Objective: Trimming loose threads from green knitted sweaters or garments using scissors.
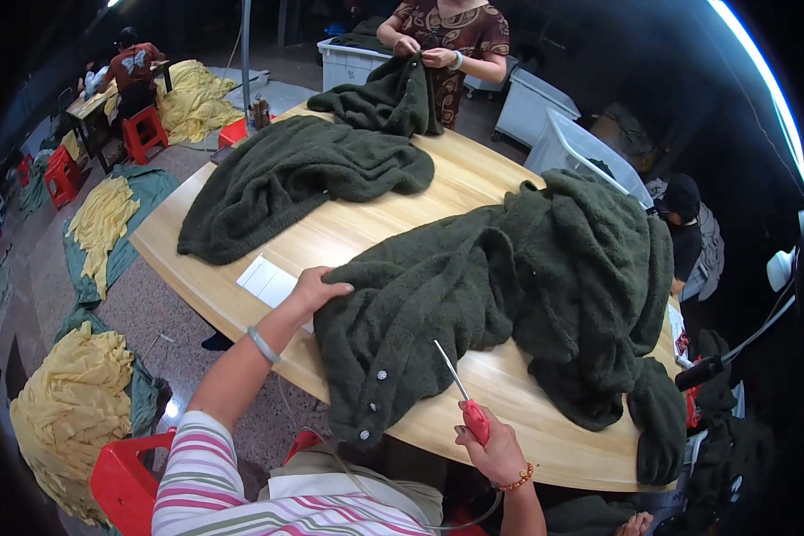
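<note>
A dark green fuzzy cardigan with snap buttons [420,313] lies spread on the light wooden table [348,223] in front of me, joined to a large heap of the same knitwear [590,277] on the right. My left hand [317,290] rests on the cardigan's upper left edge, fingers bent over the fabric. My right hand [487,442], at the table's near edge, grips a red-handled metal snipper [460,393] whose tip points up at the cardigan's lower hem.
A second pile of green garments [304,174] lies across the table, where a person in a patterned top [447,36] holds one. White paper slips [268,281] lie beside my left hand. Yellow fabric piles [71,411], red stools [125,482] and white bins [581,143] surround the table.
</note>
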Tool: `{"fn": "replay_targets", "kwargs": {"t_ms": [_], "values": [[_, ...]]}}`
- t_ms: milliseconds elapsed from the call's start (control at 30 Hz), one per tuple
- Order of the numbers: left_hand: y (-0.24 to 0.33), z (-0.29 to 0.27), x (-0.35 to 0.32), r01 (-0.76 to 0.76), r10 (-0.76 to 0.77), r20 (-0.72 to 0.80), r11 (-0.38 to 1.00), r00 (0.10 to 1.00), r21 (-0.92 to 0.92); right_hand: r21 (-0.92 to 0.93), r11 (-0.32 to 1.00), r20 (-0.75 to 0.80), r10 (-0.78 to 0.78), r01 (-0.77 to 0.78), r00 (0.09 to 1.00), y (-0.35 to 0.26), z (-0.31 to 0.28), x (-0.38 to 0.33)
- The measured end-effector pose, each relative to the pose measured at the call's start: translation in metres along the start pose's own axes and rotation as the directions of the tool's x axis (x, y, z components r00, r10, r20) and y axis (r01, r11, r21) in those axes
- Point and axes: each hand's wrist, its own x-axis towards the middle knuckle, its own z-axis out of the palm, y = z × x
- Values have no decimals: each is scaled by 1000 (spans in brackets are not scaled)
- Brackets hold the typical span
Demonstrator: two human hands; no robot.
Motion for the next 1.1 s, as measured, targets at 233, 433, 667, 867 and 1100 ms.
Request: {"fn": "replay_targets", "kwargs": {"t_ms": [233, 433, 667, 867, 1100], "values": [[162, 68, -85, -716, 668, 473, 690, 575, -104, 322, 945, -227, 16, 60, 974, 24, -22, -5], [82, 74, -137, -581, 164, 973, 813, 164, -39, 404, 913, -325, 90, 52, 942, 32, -41, 3], [51, 91, -56, -103, 150, 278, 979, 949, -178, 428, 903, -230, 141, -30, 963, 26, -37, 21], [27, 112, 63, -10, 11, 75, 1000, 997, -7, 430, 903, -210, 90, 10, 973, 27, -30, 30], [118, 133, 108, -200, 200, -37, 913, 979, -357, 436, 900, -280, 161, -25, 946, 46, -48, 17]]}}
